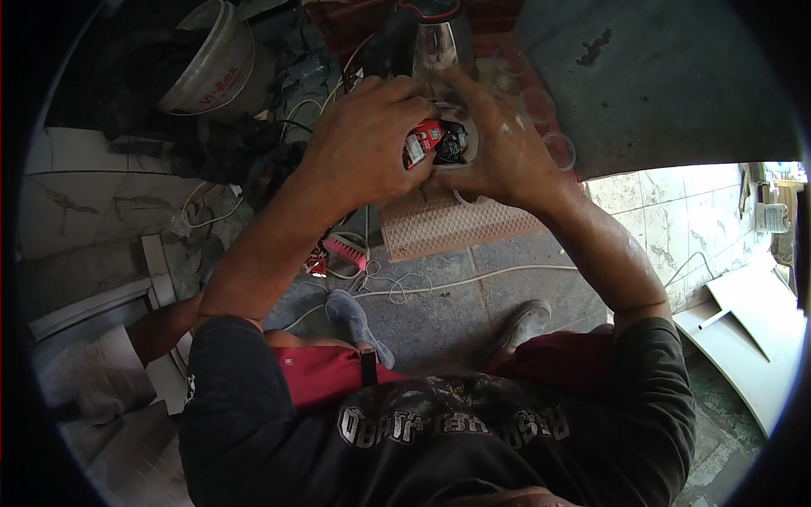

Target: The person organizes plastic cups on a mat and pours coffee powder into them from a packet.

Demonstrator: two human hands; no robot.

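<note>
Over a low pinkish stand with a honeycomb-patterned front [462, 228], both hands meet around a clear plastic cup [471, 127]. My left hand [374, 142] has its fingers curled at a red printed sachet [424, 141] on the cup's left side. A black crinkled wrapper [451, 146] shows beside the sachet, apparently within the cup. My right hand [510, 139] wraps the cup from the right, thumb below and fingers above. Just beyond the fingers stands a clear vessel with a black and red top [437, 44]. My fingertips are partly hidden.
Clear plastic cups [559, 151] line a red edge on the right. A white bucket [212, 70] tilts at upper left. A pink brush [346, 251] and a pale cable [456, 283] lie near my feet. Another person's arm [168, 326] reaches in at left. White panels [741, 342] lean right.
</note>
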